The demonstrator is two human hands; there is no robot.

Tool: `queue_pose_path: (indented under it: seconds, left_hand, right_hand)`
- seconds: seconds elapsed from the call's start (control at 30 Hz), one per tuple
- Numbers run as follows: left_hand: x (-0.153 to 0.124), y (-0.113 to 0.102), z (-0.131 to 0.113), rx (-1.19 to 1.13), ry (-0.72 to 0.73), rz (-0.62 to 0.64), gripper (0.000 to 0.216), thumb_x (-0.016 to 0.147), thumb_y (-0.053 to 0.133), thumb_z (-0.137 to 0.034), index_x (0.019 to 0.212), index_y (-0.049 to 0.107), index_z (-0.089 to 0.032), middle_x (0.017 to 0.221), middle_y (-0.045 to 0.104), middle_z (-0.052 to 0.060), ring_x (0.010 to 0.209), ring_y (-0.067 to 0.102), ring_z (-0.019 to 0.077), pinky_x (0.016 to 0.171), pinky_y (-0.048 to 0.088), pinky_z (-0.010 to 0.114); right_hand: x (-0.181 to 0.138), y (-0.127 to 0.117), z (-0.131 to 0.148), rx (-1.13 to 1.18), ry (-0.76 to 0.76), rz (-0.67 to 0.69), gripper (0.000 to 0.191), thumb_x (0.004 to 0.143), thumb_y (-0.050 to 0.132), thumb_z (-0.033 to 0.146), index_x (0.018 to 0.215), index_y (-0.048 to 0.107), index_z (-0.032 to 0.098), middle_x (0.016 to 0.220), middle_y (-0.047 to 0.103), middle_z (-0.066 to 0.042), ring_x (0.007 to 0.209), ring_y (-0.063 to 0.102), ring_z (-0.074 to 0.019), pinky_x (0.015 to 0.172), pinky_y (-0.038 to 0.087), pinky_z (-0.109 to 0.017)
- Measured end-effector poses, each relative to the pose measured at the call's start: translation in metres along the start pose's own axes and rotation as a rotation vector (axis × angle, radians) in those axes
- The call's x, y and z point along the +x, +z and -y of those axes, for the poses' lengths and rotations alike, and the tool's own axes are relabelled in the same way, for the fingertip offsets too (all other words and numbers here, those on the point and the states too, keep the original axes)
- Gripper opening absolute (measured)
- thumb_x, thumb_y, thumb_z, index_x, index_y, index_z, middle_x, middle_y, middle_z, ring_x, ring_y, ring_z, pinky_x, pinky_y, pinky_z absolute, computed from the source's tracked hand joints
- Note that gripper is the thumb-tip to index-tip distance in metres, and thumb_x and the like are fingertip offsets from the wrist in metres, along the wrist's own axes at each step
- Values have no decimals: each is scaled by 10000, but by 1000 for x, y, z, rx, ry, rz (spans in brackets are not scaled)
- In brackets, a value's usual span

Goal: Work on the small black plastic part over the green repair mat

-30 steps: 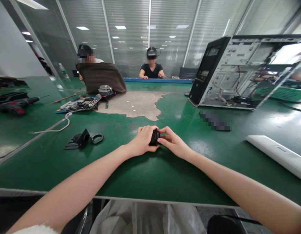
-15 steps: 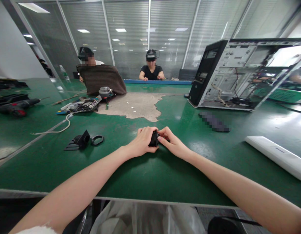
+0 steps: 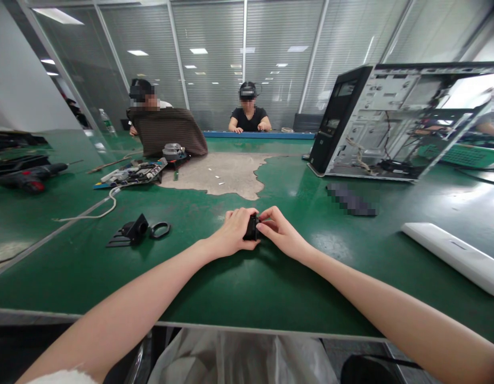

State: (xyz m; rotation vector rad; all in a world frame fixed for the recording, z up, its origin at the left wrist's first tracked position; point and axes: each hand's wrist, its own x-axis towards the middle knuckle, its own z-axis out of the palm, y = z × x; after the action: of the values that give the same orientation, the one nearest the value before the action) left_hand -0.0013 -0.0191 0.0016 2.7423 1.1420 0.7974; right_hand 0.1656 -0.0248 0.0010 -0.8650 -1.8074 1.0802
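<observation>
A small black block-shaped part point(image 3: 251, 228) sits between my hands near the middle of the green table point(image 3: 270, 288). My left hand point(image 3: 235, 229) is closed around its left side and top, hiding much of it. With thumb and fingertips, my right hand point(image 3: 276, 226) pinches the part's right end. What exactly the right fingertips grip there is too small to make out. To the left lie a black bracket with slots point(image 3: 130, 232) and a black ring point(image 3: 160, 230), both apart from my hands.
An opened computer case point(image 3: 350, 128) stands at back right, with a white oblong device point(image 3: 450, 256) nearer me. A circuit board point(image 3: 132, 173), a pale cable point(image 3: 106, 208) and a power drill point(image 3: 34, 176) lie left. Two people point(image 3: 250, 114) sit across the table.
Both hands stay on the black part. My right fingers have shifted very slightly to the left; the objects on the table rest where they were.
</observation>
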Motion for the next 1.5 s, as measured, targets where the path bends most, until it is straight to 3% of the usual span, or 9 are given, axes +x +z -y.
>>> queue_pose_path:
  seconds: [0.33,0.53,0.7,0.97,1.17,1.33,1.5]
  left_hand:
    - [0,0,0,1,1,-8,548,669,563,-340,1121,292,-191,1009,462,68,940,437,220,816,296,367]
    - [0,0,0,1,5,-10,574,658,577,-357,1124,285,-193,1023,463,69,951,434,225,823,295,372]
    - [0,0,-1,-15,5,-4,567,657,579,-349,1120,290,-195,1028,467,69,949,436,226,820,296,370]
    - [0,1,0,-4,1,-10,544,668,561,-345,1116,295,-191,1020,466,71,936,437,224,813,294,369]
    - [0,0,-1,-5,3,-6,583,649,581,-346,1129,285,-196,1031,459,70,954,429,228,821,292,373]
    - [0,-1,-1,-11,-3,2,568,649,584,-341,1118,299,-196,1025,464,68,953,434,228,820,297,377]
    - [0,-1,-1,-18,-6,1,562,649,579,-336,1118,304,-193,1025,462,70,951,432,230,816,297,378]
  right_hand:
    - [-7,-6,0,-29,-68,117,206,761,524,248,927,407,210,929,536,-16,896,545,-138,842,422,-334]
    - [-4,-2,0,-31,-36,46,141,795,461,299,896,426,206,829,528,0,766,543,-116,716,453,-283]
    - [-2,-2,-2,-36,14,6,204,779,487,285,952,420,200,908,524,-27,840,535,-136,759,448,-316]
    - [-5,-7,-1,100,-23,123,260,720,575,242,920,412,207,893,536,-2,861,559,-134,778,443,-302]
    - [-4,-4,3,68,-4,52,160,762,517,293,869,442,200,833,518,11,762,554,-113,716,460,-285]
    - [-1,-4,3,49,51,6,222,729,552,310,880,438,193,896,516,-13,798,553,-125,741,466,-308]
    - [-3,-7,5,84,33,98,237,716,575,277,886,430,199,895,516,-3,811,563,-125,758,457,-307]
